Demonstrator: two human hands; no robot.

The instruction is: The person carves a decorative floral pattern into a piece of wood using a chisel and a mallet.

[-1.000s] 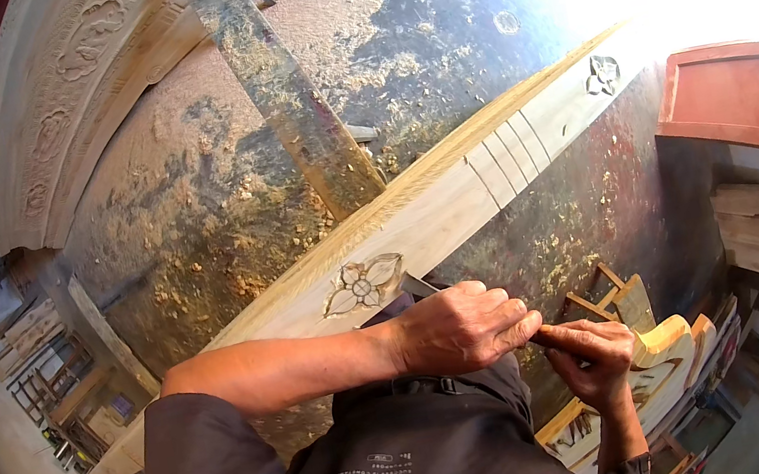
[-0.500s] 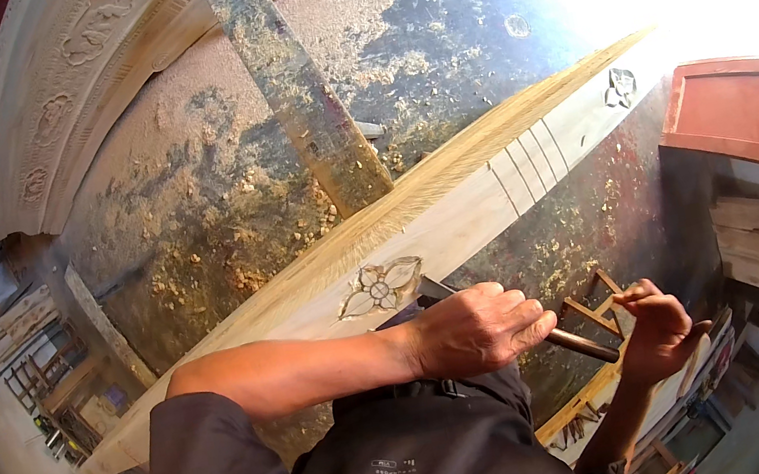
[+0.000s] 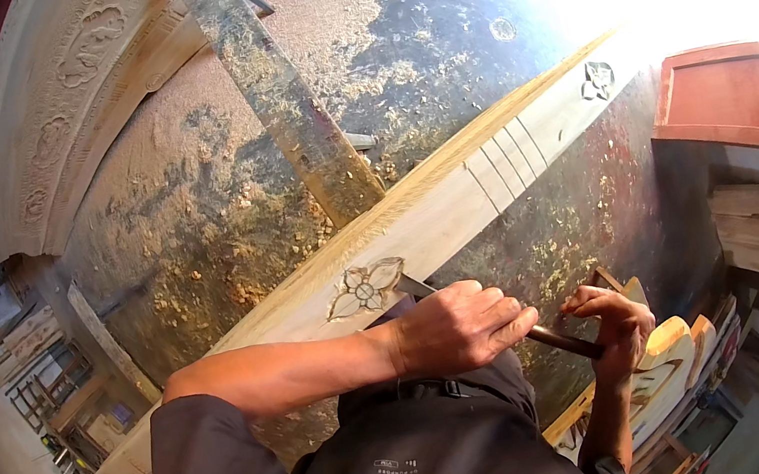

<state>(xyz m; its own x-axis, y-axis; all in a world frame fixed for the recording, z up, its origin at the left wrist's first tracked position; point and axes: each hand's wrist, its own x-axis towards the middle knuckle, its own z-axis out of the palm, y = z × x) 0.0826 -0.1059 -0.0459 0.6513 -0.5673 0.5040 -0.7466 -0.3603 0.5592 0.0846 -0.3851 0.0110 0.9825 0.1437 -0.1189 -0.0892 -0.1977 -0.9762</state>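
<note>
The dark floor (image 3: 447,17) carries a pale spread of sawdust (image 3: 339,5) from its far edge down its left side, with chips (image 3: 197,295) strewn on both sides of the beam (image 3: 435,237); glare washes out its far right corner. Dust coats the plank (image 3: 268,94), whose near end meets the beam; which supports which is hidden.

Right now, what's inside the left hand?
The left hand grips a slim carving tool: its grey metal blade shows on one side, its dark rounded handle on the other. The gripped middle is covered.
</note>
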